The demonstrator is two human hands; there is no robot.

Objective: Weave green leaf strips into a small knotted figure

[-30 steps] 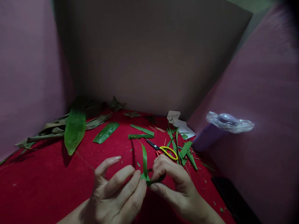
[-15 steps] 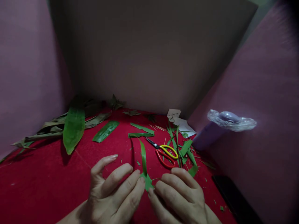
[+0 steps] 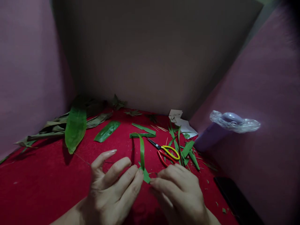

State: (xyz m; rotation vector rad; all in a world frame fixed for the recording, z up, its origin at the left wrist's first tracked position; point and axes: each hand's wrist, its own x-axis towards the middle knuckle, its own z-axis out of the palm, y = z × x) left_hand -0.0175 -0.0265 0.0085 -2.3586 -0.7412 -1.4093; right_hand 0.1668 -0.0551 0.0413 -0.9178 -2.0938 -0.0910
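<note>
Between my two hands is a small folded piece of green leaf (image 3: 145, 175), with a narrow leaf strip (image 3: 142, 151) rising from it and curling over to the left. My left hand (image 3: 114, 187) grips the folded leaf from the left; its thumb is hidden and its upper fingers are spread. My right hand (image 3: 179, 190) is closed, its fingertips at the leaf's right corner. A thin strand shows near the right fingertips. Just beyond lie scissors (image 3: 165, 151) with one yellow and one red handle, blades pointing to the far left.
Cut leaf pieces (image 3: 187, 148) and thin sticks (image 3: 159, 128) lie by white paper (image 3: 185, 126). A broad leaf (image 3: 76, 129) and dried leaves (image 3: 47, 134) are at left. A purple bottle (image 3: 211, 136) with plastic wrap and a dark flat object (image 3: 236, 197) stand right on the red cloth (image 3: 44, 187).
The folded leaf and its strip have shifted slightly left and upward, and the strip bends over more. My right hand has turned a little, its fingertips still at the leaf's corner.
</note>
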